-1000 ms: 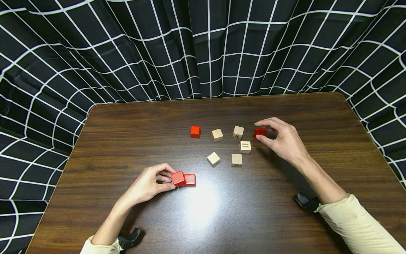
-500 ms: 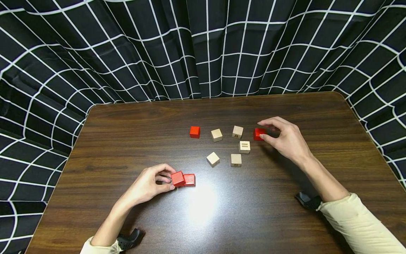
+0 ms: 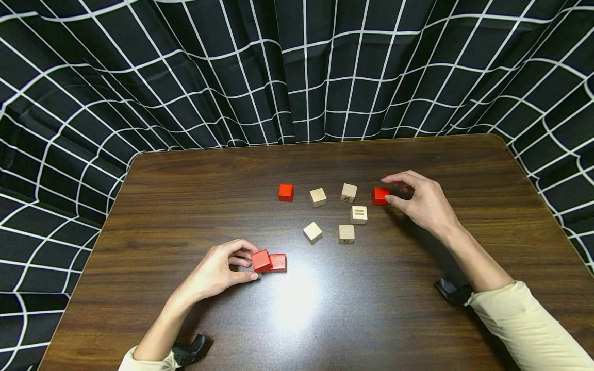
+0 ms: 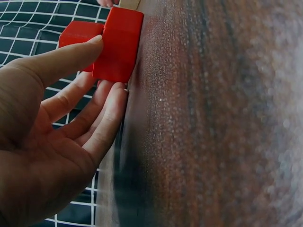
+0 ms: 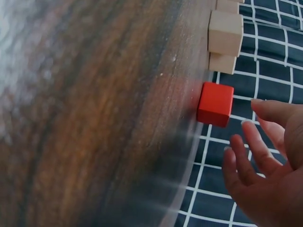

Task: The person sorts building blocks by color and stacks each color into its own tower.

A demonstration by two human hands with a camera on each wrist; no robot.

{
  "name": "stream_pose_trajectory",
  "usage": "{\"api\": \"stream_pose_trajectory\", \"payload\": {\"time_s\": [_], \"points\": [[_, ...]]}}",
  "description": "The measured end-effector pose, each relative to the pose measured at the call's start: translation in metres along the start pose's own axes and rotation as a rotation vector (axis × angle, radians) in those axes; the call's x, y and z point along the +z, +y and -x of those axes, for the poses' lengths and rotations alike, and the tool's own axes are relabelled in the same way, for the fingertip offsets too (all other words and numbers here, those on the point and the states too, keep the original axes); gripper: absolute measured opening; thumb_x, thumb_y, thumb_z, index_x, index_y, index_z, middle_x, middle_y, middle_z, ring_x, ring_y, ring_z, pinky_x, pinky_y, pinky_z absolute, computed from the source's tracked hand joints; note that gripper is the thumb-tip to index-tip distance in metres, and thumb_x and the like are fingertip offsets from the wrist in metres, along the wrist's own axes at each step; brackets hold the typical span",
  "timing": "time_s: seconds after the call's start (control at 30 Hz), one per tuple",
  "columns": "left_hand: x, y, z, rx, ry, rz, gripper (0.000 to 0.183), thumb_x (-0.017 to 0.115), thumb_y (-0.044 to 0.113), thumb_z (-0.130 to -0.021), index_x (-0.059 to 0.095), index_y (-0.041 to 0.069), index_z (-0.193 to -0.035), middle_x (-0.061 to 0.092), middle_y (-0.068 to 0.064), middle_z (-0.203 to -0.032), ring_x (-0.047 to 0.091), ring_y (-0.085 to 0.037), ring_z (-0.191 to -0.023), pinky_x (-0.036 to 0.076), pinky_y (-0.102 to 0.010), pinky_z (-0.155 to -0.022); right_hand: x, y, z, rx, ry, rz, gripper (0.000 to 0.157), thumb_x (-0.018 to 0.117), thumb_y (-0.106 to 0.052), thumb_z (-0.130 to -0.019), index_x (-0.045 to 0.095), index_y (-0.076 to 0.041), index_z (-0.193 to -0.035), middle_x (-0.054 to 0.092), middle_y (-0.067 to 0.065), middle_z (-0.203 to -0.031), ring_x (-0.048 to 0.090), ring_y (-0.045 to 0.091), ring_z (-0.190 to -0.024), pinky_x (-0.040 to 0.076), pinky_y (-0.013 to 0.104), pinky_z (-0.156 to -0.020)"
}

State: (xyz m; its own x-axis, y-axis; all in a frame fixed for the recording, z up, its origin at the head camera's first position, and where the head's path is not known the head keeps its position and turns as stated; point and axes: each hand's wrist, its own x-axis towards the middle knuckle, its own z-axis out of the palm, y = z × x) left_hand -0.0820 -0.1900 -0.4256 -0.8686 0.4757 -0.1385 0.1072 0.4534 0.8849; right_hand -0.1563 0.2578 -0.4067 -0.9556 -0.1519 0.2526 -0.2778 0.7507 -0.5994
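Observation:
My left hand (image 3: 223, 270) is at a red block (image 3: 262, 261) that sits askew and overlaps a second red block (image 3: 278, 263). In the left wrist view, the thumb lies across the edge between the upper block (image 4: 79, 34) and the lower block (image 4: 119, 45), which is on the table; the fingers reach to the lower one's near end. My right hand (image 3: 424, 203) is just right of another red block (image 3: 380, 196), thumb and fingers spread. The right wrist view shows a gap between the fingertips and that red block (image 5: 216, 105).
Wooden cubes stand mid-table (image 3: 325, 283): a plain cube (image 3: 317, 197), one marked 8 (image 3: 348, 192), one with an equals sign (image 3: 359, 214), a numbered one (image 3: 346, 234) and a turned one (image 3: 313, 233). A red block (image 3: 285, 192) stands left of them. A grid-patterned curtain (image 3: 306, 77) hangs behind.
My right hand has drawn back to the right, away from the red block, which stays where it was. The left thumb has eased slightly off its block.

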Motion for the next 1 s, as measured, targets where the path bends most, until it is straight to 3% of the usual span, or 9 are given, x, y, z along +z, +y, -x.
{"api": "stream_pose_trajectory", "payload": {"time_s": [0.4,0.77,0.9,1.0], "points": [[0.0012,0.002,-0.0004,-0.009,0.003,0.004,0.041,0.088,0.013,-0.075,0.066,0.011,-0.109,0.067,-0.007,-0.106,0.069,-0.016,-0.091,0.058,-0.031,-0.083,0.0002,0.0054,-0.002,0.051,-0.062,-0.027,0.034,0.078,-0.007,-0.084,0.069,-0.01,-0.117,0.067,0.009,-0.117,0.064,0.03,-0.099,0.052,0.046,-0.083],[0.0016,0.0015,-0.0004,0.003,0.024,-0.03,0.04,0.088,0.012,-0.074,0.067,0.014,-0.108,0.068,-0.004,-0.105,0.07,-0.015,-0.088,0.058,-0.03,-0.081,0.004,0.0077,-0.0043,0.057,-0.125,-0.019,0.032,0.078,-0.009,-0.086,0.07,-0.009,-0.117,0.069,0.009,-0.11,0.066,0.025,-0.095,0.053,0.031,-0.078],[0.0006,0.0033,0.0002,-0.01,0.023,-0.03,0.042,0.089,0.012,-0.074,0.067,0.017,-0.109,0.067,-0.002,-0.106,0.07,-0.014,-0.088,0.058,-0.029,-0.081,0.0031,0.0075,-0.005,0.08,-0.141,-0.023,0.031,0.078,-0.01,-0.086,0.071,-0.009,-0.116,0.069,0.011,-0.109,0.066,0.026,-0.092,0.049,0.019,-0.072],[0.0,0.0039,0.0004,-0.018,0.019,-0.03,0.042,0.088,0.012,-0.074,0.066,0.018,-0.109,0.067,-0.001,-0.106,0.07,-0.014,-0.088,0.058,-0.029,-0.081,0.0025,0.0077,-0.0054,0.093,-0.156,-0.013,0.031,0.078,-0.011,-0.086,0.07,-0.009,-0.116,0.069,0.012,-0.108,0.066,0.026,-0.091,0.046,0.017,-0.069]]}}
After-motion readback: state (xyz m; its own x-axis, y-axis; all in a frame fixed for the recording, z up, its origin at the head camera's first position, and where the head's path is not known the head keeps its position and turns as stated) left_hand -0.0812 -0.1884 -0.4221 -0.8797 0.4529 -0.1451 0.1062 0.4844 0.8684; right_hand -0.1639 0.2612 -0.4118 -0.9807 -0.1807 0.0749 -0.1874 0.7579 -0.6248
